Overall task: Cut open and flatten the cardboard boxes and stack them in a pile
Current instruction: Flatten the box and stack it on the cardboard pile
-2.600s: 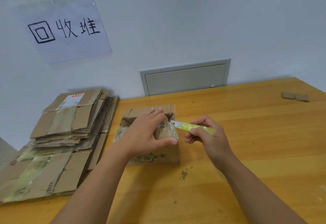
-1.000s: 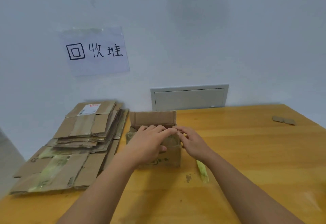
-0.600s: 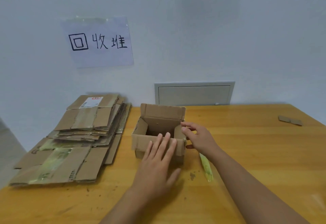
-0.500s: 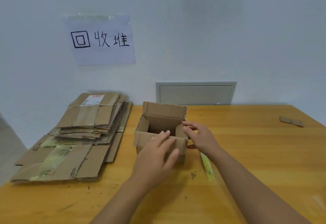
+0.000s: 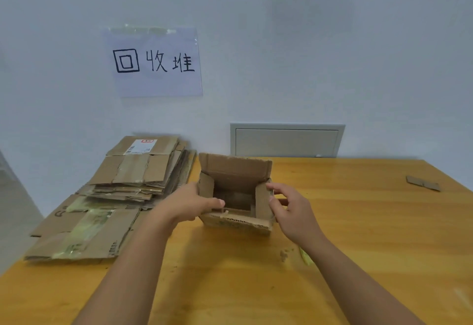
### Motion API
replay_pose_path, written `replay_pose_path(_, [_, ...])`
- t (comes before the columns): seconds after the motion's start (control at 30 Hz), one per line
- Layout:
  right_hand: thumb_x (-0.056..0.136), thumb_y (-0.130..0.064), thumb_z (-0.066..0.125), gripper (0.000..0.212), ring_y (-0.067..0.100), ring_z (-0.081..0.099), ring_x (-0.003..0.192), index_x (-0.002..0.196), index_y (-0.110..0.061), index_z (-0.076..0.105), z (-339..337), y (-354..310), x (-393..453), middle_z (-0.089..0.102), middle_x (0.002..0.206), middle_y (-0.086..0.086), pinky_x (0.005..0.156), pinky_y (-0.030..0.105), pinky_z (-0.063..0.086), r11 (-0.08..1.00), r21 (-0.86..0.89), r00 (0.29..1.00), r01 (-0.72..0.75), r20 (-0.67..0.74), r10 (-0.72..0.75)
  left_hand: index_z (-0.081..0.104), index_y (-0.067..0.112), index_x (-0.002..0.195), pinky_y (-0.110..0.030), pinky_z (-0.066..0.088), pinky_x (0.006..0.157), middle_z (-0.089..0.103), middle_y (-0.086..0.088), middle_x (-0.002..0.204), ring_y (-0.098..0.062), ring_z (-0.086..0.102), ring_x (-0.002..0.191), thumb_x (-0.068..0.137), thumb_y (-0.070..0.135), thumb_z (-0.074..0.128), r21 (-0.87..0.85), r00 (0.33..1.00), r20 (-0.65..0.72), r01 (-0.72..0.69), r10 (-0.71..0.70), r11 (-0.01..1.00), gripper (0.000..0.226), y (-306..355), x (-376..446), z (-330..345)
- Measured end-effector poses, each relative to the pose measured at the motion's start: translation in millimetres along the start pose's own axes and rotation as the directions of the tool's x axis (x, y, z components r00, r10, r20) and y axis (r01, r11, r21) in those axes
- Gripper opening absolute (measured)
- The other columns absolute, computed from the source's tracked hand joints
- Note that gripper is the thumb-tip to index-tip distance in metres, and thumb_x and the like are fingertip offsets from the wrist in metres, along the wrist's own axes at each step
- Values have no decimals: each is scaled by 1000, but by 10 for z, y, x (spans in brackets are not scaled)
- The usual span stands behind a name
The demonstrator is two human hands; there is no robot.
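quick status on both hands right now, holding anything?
Left hand: holding the small cardboard box by its left side, thumb over the near edge.
Right hand: fingers curled at the box's right flap; whether it grips cannot be told.
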State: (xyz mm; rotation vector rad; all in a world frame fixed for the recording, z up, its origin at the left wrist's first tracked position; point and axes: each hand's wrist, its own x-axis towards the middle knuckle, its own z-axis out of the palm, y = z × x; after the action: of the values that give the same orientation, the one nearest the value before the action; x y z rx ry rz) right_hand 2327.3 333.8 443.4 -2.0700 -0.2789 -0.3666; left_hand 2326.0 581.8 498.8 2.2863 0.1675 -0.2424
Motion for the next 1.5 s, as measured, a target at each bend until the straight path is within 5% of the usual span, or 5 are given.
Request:
replay_pose_path(0.2, [97, -20, 61, 42, 15, 54, 122, 138, -22, 52, 43, -65, -15, 56, 133, -5, 101, 36, 51, 998, 7, 998, -59, -32, 59, 26, 32, 150, -45, 52, 97, 51, 1, 142, -21, 57, 117, 79, 44, 78, -224, 991, -111, -92, 69, 970, 89, -254, -126, 316])
replay_pose_path(0.43, [87, -46, 71, 85, 21, 41, 136, 152, -18, 24, 122, -237, 50, 30, 156, 1, 103, 34, 42, 954, -228, 979, -195, 14, 204, 9, 28, 157, -34, 43, 102, 40, -1, 154, -20, 43, 136, 88, 57, 58, 152, 860, -391, -292, 329, 944, 89, -381, -247, 619])
replay_pose_path(0.8, [91, -32, 68, 63, 26, 62, 83, 131, -13, 23, 310, -333, 146, 47, 130, 7, 57, 33, 44, 809, -521, 961, -273, -180, 208, 32, 26, 137, -29, 57, 78, 56, -12, 134, -23, 63, 108, 91, 71, 37, 387, 728, -378, -437, 572, 812, 64, -611, -246, 905])
replay_pose_path(1.27, [104, -23, 34, 12, 15, 45, 69, 102, -11, 36, 115, -492, 15, 47, 79, 3, 58, 34, 34, 966, 63, 964, -250, -83, 254, 22, 54, 148, -40, 36, 109, 9, -5, 159, -28, 25, 143, 96, 60, 36, 430, 852, -312, -268, 421, 862, 54, -298, -171, 592])
replay_pose_path(1.5, [104, -28, 39, 28, 15, 41, 70, 89, -6, 46, 167, -450, 5, 45, 76, 0, 63, 35, 33, 937, 227, 946, -265, -127, 298, 24, 25, 142, -37, 53, 93, 52, -9, 133, -23, 54, 115, 90, 50, 61, 165, 849, -473, -177, 235, 970, 69, -291, -71, 458])
